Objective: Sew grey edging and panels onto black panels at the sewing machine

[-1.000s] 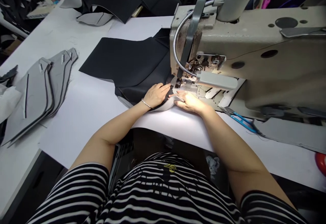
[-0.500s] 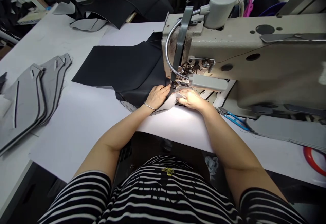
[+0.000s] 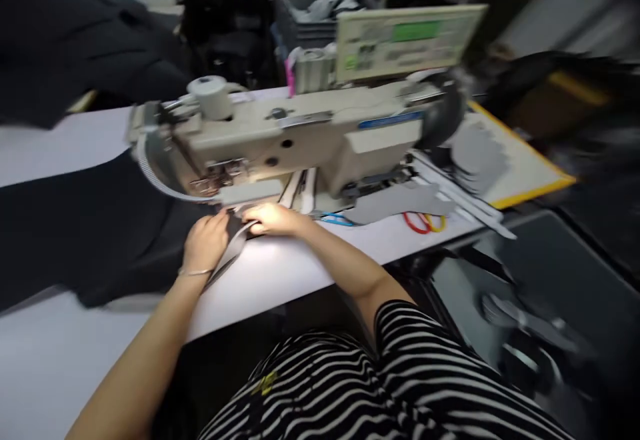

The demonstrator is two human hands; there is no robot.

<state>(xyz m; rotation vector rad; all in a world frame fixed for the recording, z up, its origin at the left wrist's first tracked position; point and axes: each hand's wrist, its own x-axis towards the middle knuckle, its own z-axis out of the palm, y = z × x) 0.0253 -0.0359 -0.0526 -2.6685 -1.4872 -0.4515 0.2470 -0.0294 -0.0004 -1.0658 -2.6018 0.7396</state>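
Observation:
The picture is smeared by head motion. My left hand [image 3: 205,243], a thin bangle at its wrist, lies with fingers curled on the black fabric [image 3: 100,227] just left of the needle. My right hand [image 3: 273,219] sits in the lamp's light, fingers pressed together on the grey piece [image 3: 231,253] that runs between both hands. Both hands are close under the head of the beige sewing machine [image 3: 300,140]. The needle itself is hidden by blur.
Blue-handled scissors [image 3: 335,219], a grey cut piece [image 3: 395,203] and red and yellow rings [image 3: 423,222] lie right of the machine. A control panel [image 3: 405,40] stands behind it. A stack of grey pieces [image 3: 475,157] rests on a yellow-edged board. Dark fabric is heaped far left.
The camera has swung sharply right and the picture has blurred. The stack of grey pieces at the left is out of view. Both hands stay by the needle.

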